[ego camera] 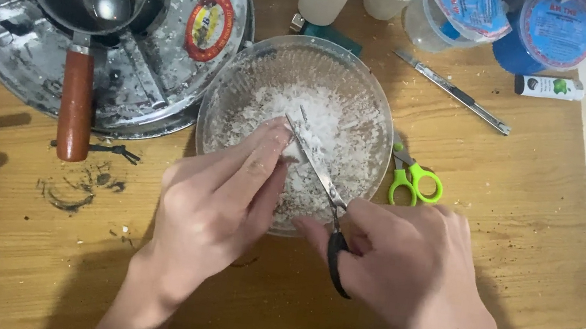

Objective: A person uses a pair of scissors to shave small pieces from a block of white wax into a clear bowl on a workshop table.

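Black-handled scissors (321, 184) in right hand (408, 268), left hand (219, 204) alongside

One head-worn camera looks steeply down, close over the wooden table (514, 218).

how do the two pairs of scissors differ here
The black-handled scissors are in the right hand, blades open over the glass bowl; the green-handled scissors lie untouched on the table. The green pair looks smaller. Both have metal blades.
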